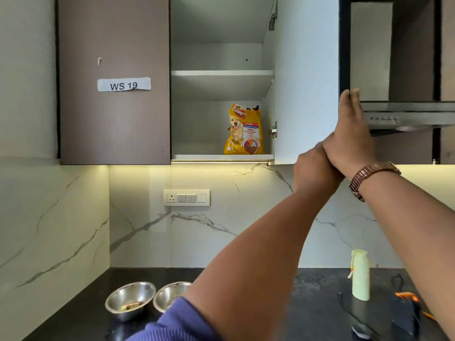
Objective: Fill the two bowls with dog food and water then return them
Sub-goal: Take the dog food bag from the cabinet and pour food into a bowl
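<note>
A yellow dog food bag [243,130] stands upright on the lower shelf of the wall cabinet, whose door [306,77] is swung open to the right. My left hand [314,168] is curled around the door's bottom edge. My right hand [349,134], with a brown watch at the wrist, lies flat along the door's outer edge with its fingers straight up. Two steel bowls sit on the black counter below. The left bowl [130,300] holds a few brown pieces. The right bowl [170,295] is partly hidden behind my left arm.
A pale green bottle [360,275] stands on the counter [320,291] at the right, near a black and orange device [406,308] with a cable. A range hood [408,114] hangs right of the open door. The left cabinet door [114,107] is closed.
</note>
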